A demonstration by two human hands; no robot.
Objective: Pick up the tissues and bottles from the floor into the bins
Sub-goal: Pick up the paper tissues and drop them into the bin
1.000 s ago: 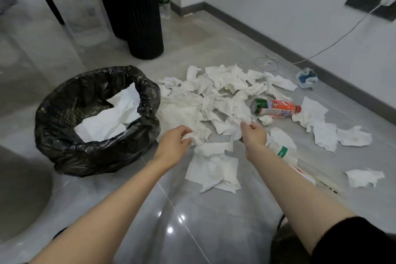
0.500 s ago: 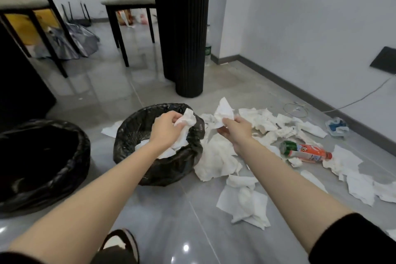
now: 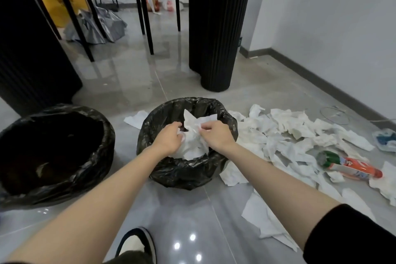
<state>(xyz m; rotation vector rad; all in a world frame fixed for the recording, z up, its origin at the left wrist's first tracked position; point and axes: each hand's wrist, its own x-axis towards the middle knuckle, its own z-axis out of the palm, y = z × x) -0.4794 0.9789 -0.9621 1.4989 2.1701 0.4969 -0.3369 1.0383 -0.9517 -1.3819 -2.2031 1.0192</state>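
Both left hand and right hand pinch crumpled tissues over a bin. Right of it lie scattered tissues and a bottle.

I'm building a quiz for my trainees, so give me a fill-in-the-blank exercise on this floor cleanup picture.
1. The left hand and right hand hold tissues above a bin lined with a ___ bag.
2. The orange-labelled bottle lies on the floor and has a ___ cap.
3. Most loose tissues lie to the ___ of that bin.
Missing words: black; green; right.
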